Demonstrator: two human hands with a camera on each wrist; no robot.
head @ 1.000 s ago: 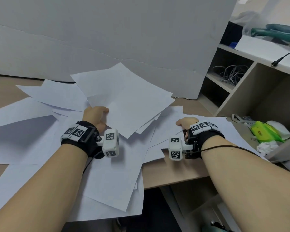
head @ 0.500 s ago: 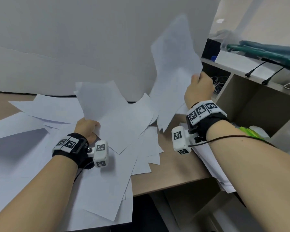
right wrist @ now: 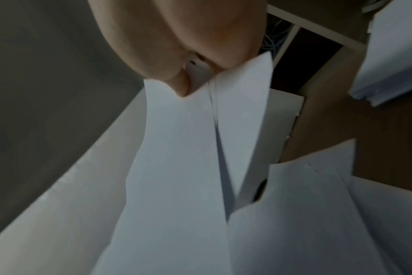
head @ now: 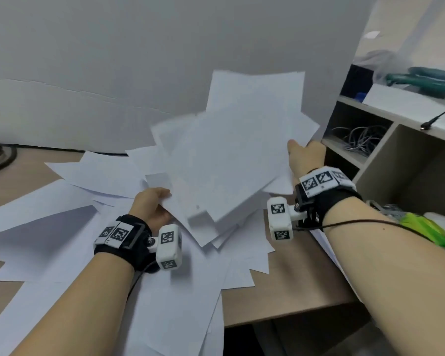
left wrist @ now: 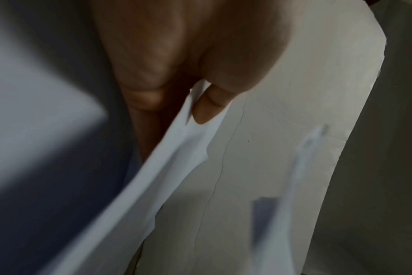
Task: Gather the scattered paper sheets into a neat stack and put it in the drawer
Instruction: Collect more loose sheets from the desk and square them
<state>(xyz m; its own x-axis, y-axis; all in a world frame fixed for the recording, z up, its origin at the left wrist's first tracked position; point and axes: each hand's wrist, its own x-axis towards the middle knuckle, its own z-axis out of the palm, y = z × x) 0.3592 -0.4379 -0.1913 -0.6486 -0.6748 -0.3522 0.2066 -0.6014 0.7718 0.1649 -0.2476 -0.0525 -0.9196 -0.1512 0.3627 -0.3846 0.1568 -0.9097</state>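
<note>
Both hands hold a loose bundle of white paper sheets (head: 226, 165) tilted up over the desk. My left hand (head: 154, 204) pinches the bundle's lower left edge (left wrist: 176, 141) between thumb and fingers. At the bundle's right side my right hand (head: 305, 156) grips sheets (right wrist: 188, 148), thumb on top. More scattered sheets (head: 62, 227) cover the wooden desk (head: 288, 291) under and left of the hands, some hanging over its front edge. No drawer shows in any view.
A large grey board (head: 139, 60) stands along the back of the desk. To the right is a shelf unit (head: 385, 155) with a tangle of cables (head: 360, 137), and a green object (head: 421, 227) lies beyond my right forearm.
My right hand lifted sheets high from the right side of the desk, then swung them down and left onto the sheets in my left hand. My left hand has raised its sheets off the desk.
</note>
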